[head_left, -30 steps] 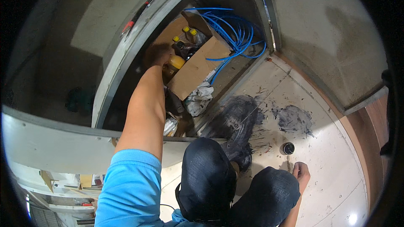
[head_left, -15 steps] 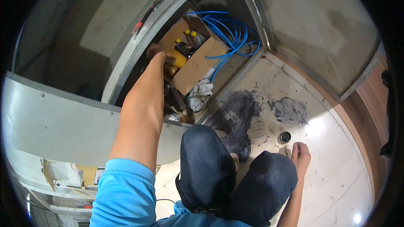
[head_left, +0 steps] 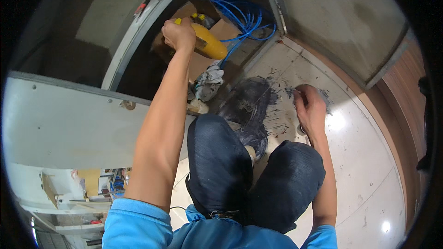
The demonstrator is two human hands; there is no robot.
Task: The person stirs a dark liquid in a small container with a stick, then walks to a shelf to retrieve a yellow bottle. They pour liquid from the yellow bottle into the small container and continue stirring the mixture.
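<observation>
By the curled fingers of the left hand, a yellow bottle is gripped at its neck. The right hand is loosely bent; whether anything is pinched cannot be told. Beneath it, pale tiled floor is smeared dark. Beyond the left fingers, yellow-capped bottles are contained in a cardboard box, flanked by coiled blue tubing.

Shirt: bright blue, creased across the lap, from where I stand.
Left sleeve: same blue, short, stitched band above the elbow.
Right sleeve: matching blue, partly visible.
Trousers: dark, near-black, finely textured.
Left hand, right hand: bare.
</observation>
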